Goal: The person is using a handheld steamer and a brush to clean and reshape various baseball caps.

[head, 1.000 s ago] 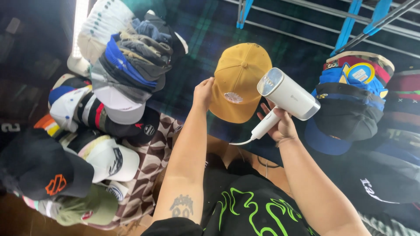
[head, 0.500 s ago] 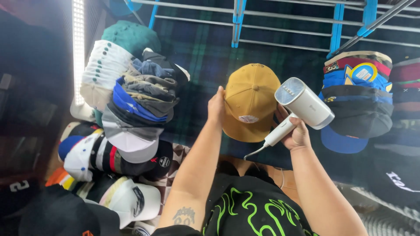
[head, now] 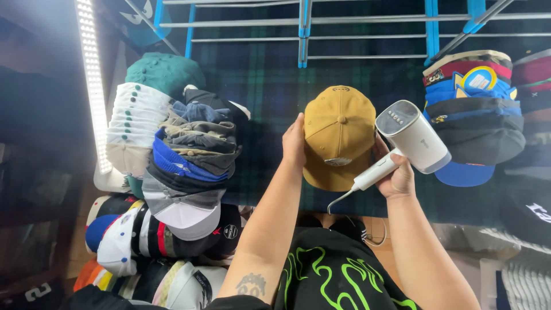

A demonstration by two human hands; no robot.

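A mustard-yellow cap [head: 338,135] lies flat on a dark plaid cloth [head: 264,86], crown up with its brim toward me. My left hand [head: 294,142] rests against the cap's left side, fingers flat on it. My right hand [head: 394,175] grips the handle of a white handheld steamer [head: 412,138], whose head sits just right of the cap, touching or nearly touching its edge. A thin cord runs from the handle's lower end toward me.
A tall stack of nested caps [head: 183,161] stands at the left, with more caps [head: 138,241] piled below it. Another stack of caps [head: 473,109] sits at the right. A blue and metal drying rack [head: 304,28] crosses the back. A bright light strip [head: 92,86] runs along the left.
The view has shifted, so the cap and hands sit lower and more central. My left hand stays on the cap's side; the steamer remains beside its right edge.
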